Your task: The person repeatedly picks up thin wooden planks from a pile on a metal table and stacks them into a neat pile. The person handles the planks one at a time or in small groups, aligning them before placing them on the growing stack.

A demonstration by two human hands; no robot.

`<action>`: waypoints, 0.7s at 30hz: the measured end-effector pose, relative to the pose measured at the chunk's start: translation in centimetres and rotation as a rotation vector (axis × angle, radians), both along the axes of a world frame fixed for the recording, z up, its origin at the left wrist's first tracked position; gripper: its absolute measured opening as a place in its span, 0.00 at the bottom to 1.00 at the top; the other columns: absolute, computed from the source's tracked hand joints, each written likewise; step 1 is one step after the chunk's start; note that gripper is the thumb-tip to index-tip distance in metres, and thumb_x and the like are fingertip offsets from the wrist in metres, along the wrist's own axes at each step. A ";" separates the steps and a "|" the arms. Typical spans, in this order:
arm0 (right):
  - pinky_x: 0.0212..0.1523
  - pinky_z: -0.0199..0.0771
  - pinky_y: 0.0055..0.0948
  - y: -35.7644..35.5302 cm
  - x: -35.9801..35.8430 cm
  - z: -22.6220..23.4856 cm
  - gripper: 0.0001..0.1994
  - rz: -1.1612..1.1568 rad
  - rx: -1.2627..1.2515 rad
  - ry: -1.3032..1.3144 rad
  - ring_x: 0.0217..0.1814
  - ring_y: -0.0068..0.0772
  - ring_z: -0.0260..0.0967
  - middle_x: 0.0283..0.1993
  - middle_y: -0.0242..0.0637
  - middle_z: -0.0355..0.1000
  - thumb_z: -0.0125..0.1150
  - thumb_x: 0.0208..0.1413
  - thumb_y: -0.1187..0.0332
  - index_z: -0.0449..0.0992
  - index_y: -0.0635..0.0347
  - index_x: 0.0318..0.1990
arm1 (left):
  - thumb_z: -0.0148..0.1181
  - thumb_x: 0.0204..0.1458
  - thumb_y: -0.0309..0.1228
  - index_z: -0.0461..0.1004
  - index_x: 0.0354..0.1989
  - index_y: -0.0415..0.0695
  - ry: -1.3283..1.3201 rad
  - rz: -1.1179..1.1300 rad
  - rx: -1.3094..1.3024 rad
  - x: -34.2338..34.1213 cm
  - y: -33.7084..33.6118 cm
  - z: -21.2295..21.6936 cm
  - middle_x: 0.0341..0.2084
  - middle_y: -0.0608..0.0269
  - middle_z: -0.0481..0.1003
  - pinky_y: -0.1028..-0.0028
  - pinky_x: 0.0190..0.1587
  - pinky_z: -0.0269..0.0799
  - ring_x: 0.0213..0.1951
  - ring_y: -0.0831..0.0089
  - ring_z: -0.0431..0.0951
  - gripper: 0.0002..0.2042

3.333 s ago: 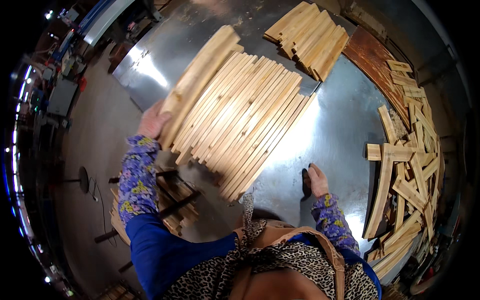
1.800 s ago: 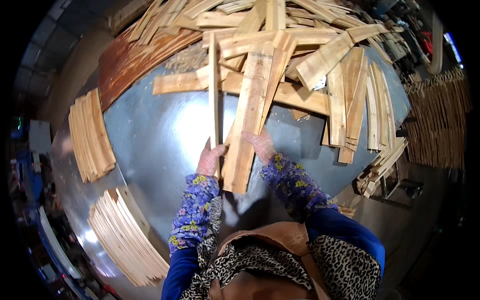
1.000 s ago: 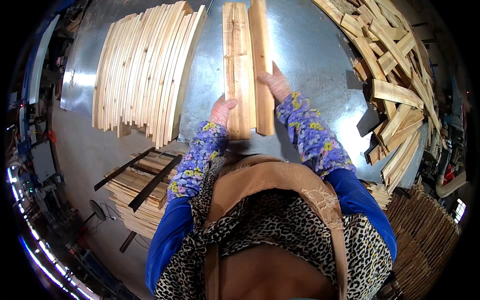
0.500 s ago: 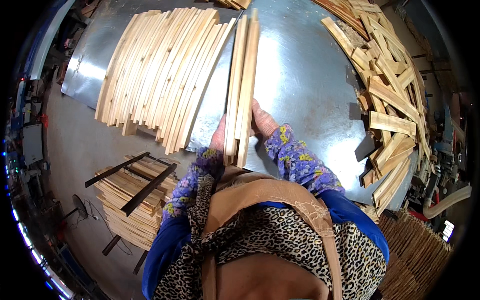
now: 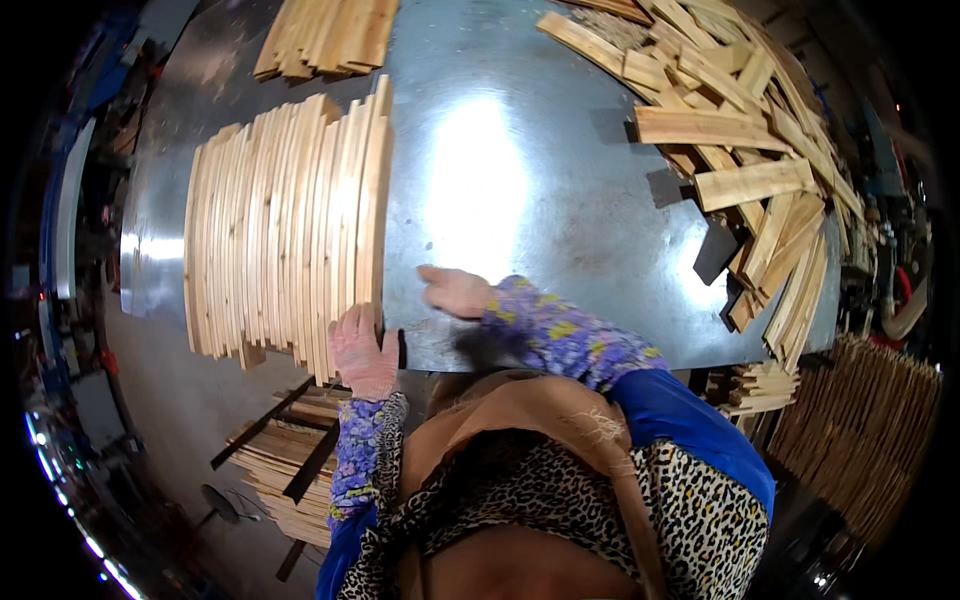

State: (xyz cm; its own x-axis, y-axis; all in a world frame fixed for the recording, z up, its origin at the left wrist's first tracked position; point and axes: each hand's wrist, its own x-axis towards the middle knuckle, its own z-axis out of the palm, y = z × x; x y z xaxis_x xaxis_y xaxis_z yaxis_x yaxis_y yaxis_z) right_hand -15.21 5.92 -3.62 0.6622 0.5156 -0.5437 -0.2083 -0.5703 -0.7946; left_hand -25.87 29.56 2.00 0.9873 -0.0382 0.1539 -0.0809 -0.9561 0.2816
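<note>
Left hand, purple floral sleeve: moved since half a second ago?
Yes, leftward: against the row of narrow pale wooden slats, the left hand was off to its right, now at its near right end.

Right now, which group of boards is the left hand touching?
The wide, tightly packed row: the left hand lies against its near right end. The smaller far stack and the jumbled heap at right are away from that hand.

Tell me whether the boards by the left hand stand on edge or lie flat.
On edge: the row of boards shows narrow edges upward, packed side by side, with the left hand at its near end.
</note>
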 end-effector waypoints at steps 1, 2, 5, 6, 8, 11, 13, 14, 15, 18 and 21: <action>0.81 0.61 0.44 -3.5 -1.1 -3.2 0.39 -0.118 0.057 0.032 0.82 0.54 0.63 0.81 0.57 0.64 0.55 0.69 0.51 0.60 0.61 0.82 | 0.74 0.52 0.38 0.76 0.66 0.42 0.052 0.009 0.007 0.2 -0.1 0.2 0.60 0.49 0.77 0.46 0.71 0.66 0.63 0.47 0.74 0.31; 0.82 0.60 0.43 -8.0 -1.9 -4.1 0.40 -0.217 0.007 -0.107 0.83 0.53 0.63 0.81 0.55 0.64 0.55 0.71 0.48 0.58 0.62 0.83 | 0.74 0.53 0.38 0.76 0.66 0.43 0.101 0.044 0.050 0.7 -0.3 0.5 0.60 0.49 0.77 0.46 0.71 0.66 0.63 0.46 0.74 0.31; 0.65 0.77 0.44 -21.1 -3.3 0.1 0.30 -0.828 -0.038 0.109 0.63 0.43 0.78 0.67 0.47 0.77 0.57 0.74 0.50 0.71 0.59 0.75 | 0.73 0.54 0.40 0.76 0.66 0.42 0.148 0.084 0.105 3.0 -2.1 1.1 0.61 0.46 0.76 0.47 0.71 0.66 0.64 0.42 0.73 0.31; 0.58 0.77 0.43 -26.7 -5.0 -2.8 0.22 -1.031 0.011 0.024 0.57 0.40 0.77 0.58 0.42 0.77 0.58 0.75 0.52 0.74 0.59 0.64 | 0.72 0.55 0.40 0.76 0.66 0.41 0.118 0.020 0.076 5.1 -3.6 1.3 0.62 0.44 0.76 0.47 0.71 0.67 0.64 0.41 0.73 0.31; 0.48 0.76 0.40 -37.3 -7.0 -7.4 0.18 -1.347 0.055 -0.221 0.48 0.33 0.73 0.46 0.35 0.76 0.57 0.76 0.51 0.77 0.58 0.51 | 0.70 0.56 0.41 0.75 0.67 0.40 0.061 -0.087 0.014 9.7 -7.8 0.7 0.63 0.41 0.75 0.48 0.70 0.67 0.63 0.39 0.73 0.31; 0.38 0.68 0.32 -43.9 -5.7 -5.6 0.20 -1.691 0.580 -0.126 0.41 0.22 0.67 0.40 0.27 0.72 0.56 0.77 0.47 0.76 0.57 0.49 | 0.70 0.56 0.42 0.73 0.68 0.37 0.026 -0.214 -0.063 16.5 -18.8 0.1 0.65 0.37 0.72 0.47 0.70 0.67 0.65 0.39 0.72 0.33; 0.36 0.68 0.30 -48.8 -3.2 -5.3 0.22 -1.660 0.861 -0.145 0.40 0.23 0.71 0.42 0.28 0.76 0.61 0.74 0.44 0.77 0.56 0.53 | 0.71 0.55 0.42 0.73 0.68 0.37 -0.040 -0.360 -0.154 22.0 -27.4 -0.4 0.66 0.36 0.72 0.46 0.70 0.67 0.66 0.38 0.72 0.34; 0.34 0.71 0.30 -48.5 -1.7 -4.3 0.24 -1.610 0.932 -0.200 0.40 0.26 0.76 0.45 0.30 0.80 0.65 0.72 0.43 0.77 0.55 0.55 | 0.72 0.55 0.43 0.72 0.69 0.37 -0.049 -0.440 -0.198 24.9 -31.8 0.1 0.67 0.35 0.71 0.47 0.71 0.67 0.67 0.37 0.71 0.36; 0.39 0.77 0.35 -47.4 1.1 -2.1 0.25 -1.751 1.008 -0.170 0.47 0.33 0.79 0.53 0.35 0.80 0.64 0.72 0.44 0.76 0.56 0.60 | 0.73 0.53 0.45 0.72 0.70 0.37 -0.090 -0.491 -0.246 27.6 -36.5 0.8 0.67 0.35 0.71 0.47 0.71 0.67 0.67 0.37 0.71 0.38; 0.59 0.86 0.53 -49.4 5.9 -1.3 0.31 -1.917 1.043 -0.140 0.67 0.51 0.78 0.70 0.44 0.75 0.66 0.72 0.48 0.68 0.57 0.72 | 0.75 0.51 0.55 0.66 0.76 0.39 -0.135 -0.734 -0.303 35.8 -49.6 2.4 0.72 0.34 0.67 0.47 0.76 0.60 0.73 0.36 0.66 0.48; 0.71 0.78 0.54 -49.9 7.7 -1.6 0.29 -1.681 1.263 0.046 0.72 0.53 0.73 0.72 0.46 0.73 0.65 0.74 0.57 0.66 0.62 0.74 | 0.73 0.48 0.67 0.62 0.80 0.45 0.022 -0.719 -0.006 38.4 -59.2 2.3 0.78 0.34 0.59 0.48 0.79 0.58 0.77 0.39 0.62 0.55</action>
State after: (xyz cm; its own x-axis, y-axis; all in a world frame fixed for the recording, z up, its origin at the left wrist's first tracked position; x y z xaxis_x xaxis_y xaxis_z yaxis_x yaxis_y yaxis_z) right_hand -7.50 -44.02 -5.27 0.7727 -0.4085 -0.4859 0.1485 0.8605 -0.4873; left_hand 12.49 -29.60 4.29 0.7209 -0.6795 0.1363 -0.6842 -0.6666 0.2957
